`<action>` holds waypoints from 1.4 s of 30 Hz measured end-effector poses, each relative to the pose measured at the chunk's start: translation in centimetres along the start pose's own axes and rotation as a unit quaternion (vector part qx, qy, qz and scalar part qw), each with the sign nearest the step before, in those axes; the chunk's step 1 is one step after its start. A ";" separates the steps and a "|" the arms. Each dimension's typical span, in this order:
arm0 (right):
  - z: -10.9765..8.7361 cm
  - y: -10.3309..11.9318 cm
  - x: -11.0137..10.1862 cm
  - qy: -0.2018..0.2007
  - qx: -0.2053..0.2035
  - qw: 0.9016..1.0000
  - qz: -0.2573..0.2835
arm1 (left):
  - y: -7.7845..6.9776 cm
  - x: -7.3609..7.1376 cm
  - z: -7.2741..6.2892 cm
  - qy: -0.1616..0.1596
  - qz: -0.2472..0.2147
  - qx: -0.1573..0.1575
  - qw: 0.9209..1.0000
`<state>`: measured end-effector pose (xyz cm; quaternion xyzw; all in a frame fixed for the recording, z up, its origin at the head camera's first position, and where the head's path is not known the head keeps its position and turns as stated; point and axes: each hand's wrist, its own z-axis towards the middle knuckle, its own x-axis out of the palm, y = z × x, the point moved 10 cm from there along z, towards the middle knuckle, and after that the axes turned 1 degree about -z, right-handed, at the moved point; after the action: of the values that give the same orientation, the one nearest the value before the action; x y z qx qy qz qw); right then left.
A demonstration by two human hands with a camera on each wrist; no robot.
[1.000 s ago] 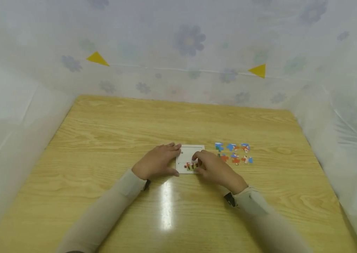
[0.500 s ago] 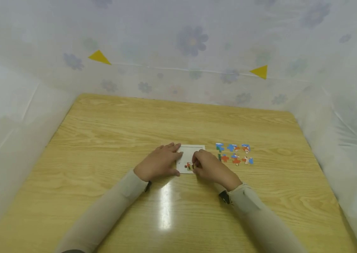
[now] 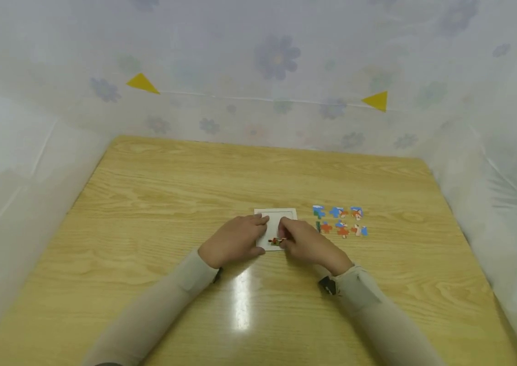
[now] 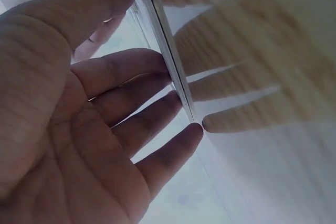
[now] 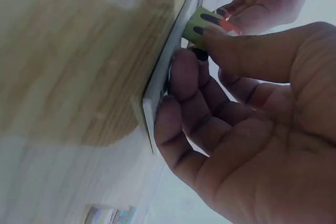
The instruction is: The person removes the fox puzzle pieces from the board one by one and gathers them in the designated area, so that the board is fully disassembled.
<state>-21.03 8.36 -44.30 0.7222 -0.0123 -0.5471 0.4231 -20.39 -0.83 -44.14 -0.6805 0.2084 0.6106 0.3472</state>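
Note:
A small white puzzle tray [image 3: 274, 223] lies near the middle of the table, its left side under my left hand [image 3: 234, 240]. In the left wrist view, the extended fingers [image 4: 149, 111] and thumb of that hand rest along the tray's edge. My right hand [image 3: 312, 246] pinches a jigsaw piece [image 5: 193, 29] between thumb and fingers, low over the tray's near part. Green, red and black show on the piece, which stands tilted and looks narrow from the head view. Other fingers of the right hand lie against the tray's right edge.
Several loose jigsaw pieces [image 3: 342, 230], blue, orange and green, lie in two rows right of the tray. Pale flowered sheeting [image 3: 240, 66] hangs behind and beside the wooden table [image 3: 171, 188], with two yellow triangles [image 3: 375, 101] on it.
The pinched jigsaw piece has gone from showing its picture face to a thin, tilted strip. My left hand has shifted slightly right along the tray; the right hand stays over the same area.

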 end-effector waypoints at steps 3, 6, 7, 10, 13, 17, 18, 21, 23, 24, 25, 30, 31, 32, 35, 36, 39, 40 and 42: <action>-0.5 0.5 -0.2 -0.008 -0.005 1.000 0.001 | 0.1 0.3 0.0 0.007 -0.009 -0.004 1.000; -1.3 1.1 -1.0 -0.025 -0.010 0.999 0.018 | 0.1 0.3 -0.1 0.008 -0.013 -0.001 1.000; -1.6 1.2 -1.5 -0.032 -0.012 0.999 0.025 | 0.1 0.3 -0.2 0.006 -0.013 0.001 1.000; -2.8 0.9 -3.2 -0.050 -0.014 0.997 0.053 | 0.1 0.0 -0.4 -0.001 -0.010 0.007 1.000; -4.0 -0.5 -5.1 -0.076 -0.010 0.995 0.064 | 0.1 -0.3 -0.6 -0.006 -0.008 0.010 1.000; -5.9 -2.6 -7.6 -0.120 0.001 0.992 0.046 | 0.1 -0.5 -0.7 -0.005 -0.018 0.014 1.000; -6.4 -3.1 -8.1 -0.128 0.006 0.991 0.036 | 0.0 -0.5 -0.7 -0.004 -0.021 0.015 1.000; -7.8 -4.2 -8.9 -0.139 0.018 0.990 0.019 | -0.1 -0.4 -0.6 0.000 -0.026 0.013 1.000; -8.6 -4.9 -9.2 -0.136 0.030 0.990 0.011 | -0.2 -0.2 -0.5 0.002 -0.022 0.011 1.000; -9.0 -5.4 -9.1 -0.130 0.038 0.991 0.012 | -0.2 -0.1 -0.5 0.003 -0.019 0.010 1.000; -9.3 -5.8 -9.0 -0.125 0.047 0.991 0.012 | -0.1 0.0 -0.5 0.003 -0.016 0.010 1.000; -10.3 -8.0 -8.3 -0.097 0.094 0.991 0.013 | 0.1 0.3 -0.4 0.006 0.000 0.005 1.000; -10.4 -8.2 -8.3 -0.096 0.097 0.991 0.007 | 0.2 0.4 -0.4 0.008 0.002 0.003 1.000; -10.4 -8.4 -8.2 -0.096 0.098 0.991 -0.003 | 0.3 0.4 -0.4 0.011 0.004 0.001 1.000; -10.5 -8.7 -8.2 -0.099 0.104 0.989 -0.035 | 0.3 0.5 -0.4 0.016 0.005 -0.001 1.000; -10.5 -8.8 -8.3 -0.100 0.107 0.988 -0.047 | 0.3 0.4 -0.4 0.014 0.004 0.000 1.000; -10.5 -8.9 -8.2 -0.094 0.120 0.985 -0.078 | 0.0 0.2 -0.5 0.009 -0.007 0.004 1.000; -10.5 -8.9 -8.1 -0.092 0.123 0.984 -0.086 | -0.2 0.1 -0.5 0.007 -0.011 0.006 1.000; -10.5 -8.9 -8.1 -0.091 0.125 0.983 -0.103 | -0.3 0.0 -0.6 0.005 -0.015 0.008 1.000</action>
<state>-19.79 24.22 -43.10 0.7143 -0.0446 -0.6450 0.2678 -19.77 -1.06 -44.09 -0.6838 0.2047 0.6004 0.3607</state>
